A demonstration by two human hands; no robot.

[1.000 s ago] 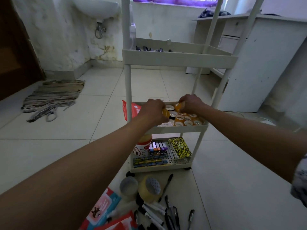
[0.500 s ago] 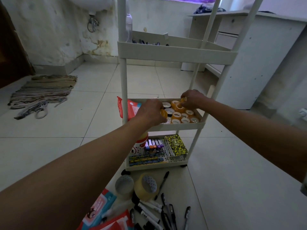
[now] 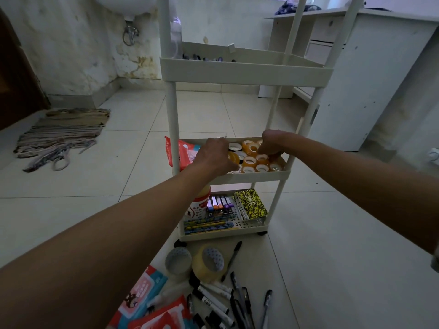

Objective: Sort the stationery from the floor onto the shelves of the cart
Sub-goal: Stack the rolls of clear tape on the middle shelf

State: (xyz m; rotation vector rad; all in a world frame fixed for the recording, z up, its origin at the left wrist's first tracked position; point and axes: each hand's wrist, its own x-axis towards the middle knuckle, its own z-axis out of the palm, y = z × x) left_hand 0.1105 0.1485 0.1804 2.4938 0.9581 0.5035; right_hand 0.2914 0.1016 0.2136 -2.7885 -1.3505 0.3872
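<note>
The white cart's middle shelf (image 3: 261,176) holds several small orange tape rolls (image 3: 249,161). My left hand (image 3: 215,156) hovers over the shelf's left part and grips one small tape roll (image 3: 234,157) on edge at its fingertips. My right hand (image 3: 273,141) reaches down into the shelf's back right, its curled fingers pinching a small roll (image 3: 262,155) among the others. A red packet (image 3: 184,154) sticks out at the shelf's left end. The bottom shelf (image 3: 221,235) carries markers (image 3: 219,204), pencils, a yellow-black notebook (image 3: 251,205) and a white tub.
On the floor in front of the cart lie two large tape rolls (image 3: 209,262), black markers and pens (image 3: 221,298), and red and blue packets (image 3: 152,302). The upper shelf (image 3: 244,73) holds dark items. A white desk stands at right, a rug (image 3: 61,134) at left.
Both hands have sunk lower into the middle shelf. The right hand's roll has come down among the other rolls; the left hand still holds its roll.
</note>
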